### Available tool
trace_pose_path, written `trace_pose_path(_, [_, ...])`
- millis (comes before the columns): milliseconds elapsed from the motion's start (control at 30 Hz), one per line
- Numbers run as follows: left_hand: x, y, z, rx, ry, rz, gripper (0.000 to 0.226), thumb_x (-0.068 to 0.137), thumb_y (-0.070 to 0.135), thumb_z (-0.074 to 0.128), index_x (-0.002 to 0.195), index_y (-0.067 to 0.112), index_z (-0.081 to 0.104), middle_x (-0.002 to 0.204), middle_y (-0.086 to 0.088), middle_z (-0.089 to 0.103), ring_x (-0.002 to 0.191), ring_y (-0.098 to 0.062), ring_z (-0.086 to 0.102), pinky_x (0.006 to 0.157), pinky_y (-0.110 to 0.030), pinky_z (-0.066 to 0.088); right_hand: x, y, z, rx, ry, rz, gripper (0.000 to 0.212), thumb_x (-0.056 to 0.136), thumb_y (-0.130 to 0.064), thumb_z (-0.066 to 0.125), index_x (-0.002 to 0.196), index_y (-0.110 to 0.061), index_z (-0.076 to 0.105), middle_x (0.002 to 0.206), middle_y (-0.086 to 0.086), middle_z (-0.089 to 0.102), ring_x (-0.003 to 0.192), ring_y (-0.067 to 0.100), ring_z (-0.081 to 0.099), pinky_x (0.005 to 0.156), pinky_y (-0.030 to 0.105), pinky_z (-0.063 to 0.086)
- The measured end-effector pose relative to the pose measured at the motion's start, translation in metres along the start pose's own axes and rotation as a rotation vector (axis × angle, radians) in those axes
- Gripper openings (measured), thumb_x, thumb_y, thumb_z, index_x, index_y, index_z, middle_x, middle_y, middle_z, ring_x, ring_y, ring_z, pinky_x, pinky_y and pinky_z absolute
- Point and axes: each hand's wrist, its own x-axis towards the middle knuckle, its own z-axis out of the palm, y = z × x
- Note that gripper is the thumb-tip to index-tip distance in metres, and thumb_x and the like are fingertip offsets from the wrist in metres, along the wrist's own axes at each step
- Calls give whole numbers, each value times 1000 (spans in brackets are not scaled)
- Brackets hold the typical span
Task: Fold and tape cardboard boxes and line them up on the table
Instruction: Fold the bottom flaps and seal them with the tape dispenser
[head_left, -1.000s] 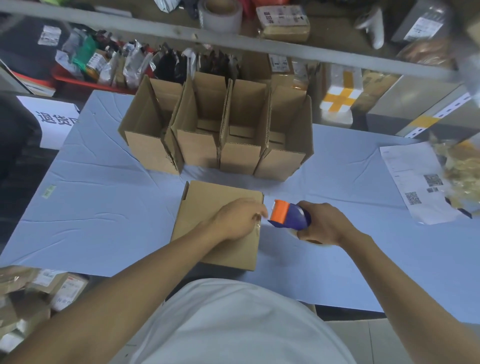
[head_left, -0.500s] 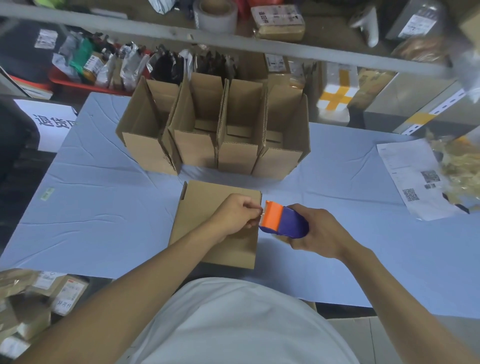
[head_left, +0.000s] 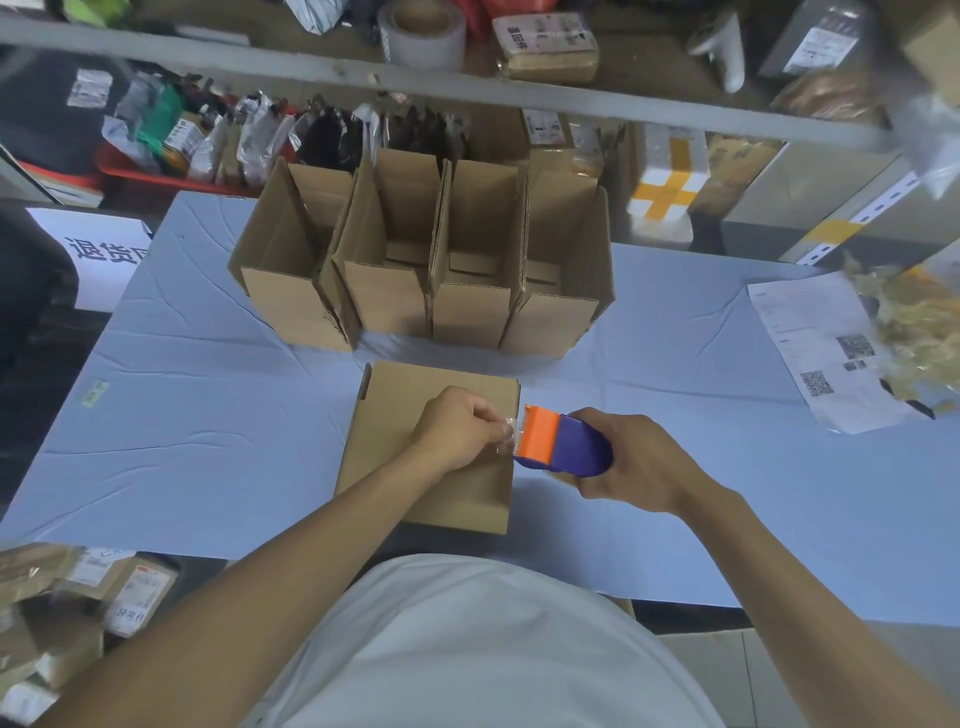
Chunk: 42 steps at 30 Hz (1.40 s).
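the left hand (head_left: 457, 431) pinches the tape end; the right hand (head_left: 631, 465) grips the tape dispenser (head_left: 563, 441). the folded box (head_left: 431, 452) lies on the bench (head_left: 208, 426) directly under the left hand, left of the dispenser.

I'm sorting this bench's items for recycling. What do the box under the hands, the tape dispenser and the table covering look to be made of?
The box: brown corrugated cardboard, matte; fluted edges show on the open boxes behind it.
The tape dispenser: probably hard plastic, smooth, orange front and blue body.
The table covering: a thin pale blue sheet, creased; cloth or plastic film, I can't tell which.
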Motion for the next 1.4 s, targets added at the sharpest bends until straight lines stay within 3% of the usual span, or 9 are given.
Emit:
trace_pose_path(367, [-6, -1, -2, 160, 61, -78, 24, 81, 7, 68, 59, 17, 71, 84, 0, 73, 84, -18, 65, 74, -29, 54, -3, 10, 2, -78, -79, 18, 52, 65, -45, 78, 108, -40, 49, 89, -18, 64, 76, 10, 62, 67, 25, 55])
trace_pose_path(600, [-3, -16, -23, 222, 99, -128, 16, 81, 13, 72, 65, 10, 74, 82, -2, 74, 83, -19, 68, 78, -35, 58, -15, 36, 1, -148, -83, 126, 45, 64, -49, 76, 99, -40, 49, 81, -18, 64, 72, 9, 61, 65, 30, 55])
trace_pose_path(800, [-3, -13, -17, 361, 97, -185, 11, 78, 16, 70, 74, 6, 74, 82, -8, 72, 83, -26, 67, 77, -40, 58, -4, 36, 15, -153, -141, 126, 50, 66, -52, 76, 106, -38, 51, 88, -17, 66, 78, 13, 62, 70, 32, 57])
trace_pose_path(967, [0, -16, -12, 441, 121, -194, 11, 80, 18, 64, 78, 11, 72, 87, -6, 70, 83, -27, 65, 72, -34, 56, -1, 36, 17, -144, -149, 114, 49, 64, -48, 76, 104, -42, 49, 84, -19, 63, 75, 10, 60, 60, 21, 45])
trace_pose_path(1067, [0, -12, -8, 666, 156, -141, 12, 81, 24, 65, 77, 15, 59, 91, -5, 66, 79, -27, 58, 63, -29, 43, 2, 33, 18, -159, -179, 108, 52, 63, -42, 77, 105, -42, 48, 83, -21, 59, 75, 8, 58, 58, 18, 40])
trace_pose_path(1133, [-2, -4, 1, 877, 163, -56, 11, 82, 22, 63, 78, 22, 53, 97, -3, 65, 85, -27, 59, 65, -28, 37, 7, 30, 20, -176, -200, 111, 51, 63, -40, 77, 106, -40, 50, 87, -18, 62, 77, 11, 60, 63, 22, 46])
trace_pose_path(1233, [0, 5, 16, 1088, 116, 46, 19, 83, 11, 58, 99, 22, 64, 108, -3, 66, 101, -26, 63, 69, -28, 35, 13, 28, 23, -194, -230, 108, 50, 64, -41, 76, 108, -36, 51, 90, -13, 65, 80, 14, 62, 71, 30, 55])
trace_pose_path(1300, [2, 5, 18, 1128, 90, 64, 26, 84, 8, 56, 106, 19, 65, 112, -4, 66, 105, -27, 63, 71, -28, 35, 15, 28, 23, -204, -230, 104, 50, 64, -42, 75, 107, -35, 51, 89, -12, 66, 80, 15, 62, 73, 34, 57])
trace_pose_path(1400, [6, 1, 9, 1059, 72, -9, 23, 87, 13, 56, 108, 18, 65, 114, -6, 65, 106, -29, 62, 73, -29, 35, 11, 34, 22, -181, -212, 108, 51, 64, -41, 77, 108, -38, 51, 88, -16, 64, 77, 11, 60, 66, 25, 51])
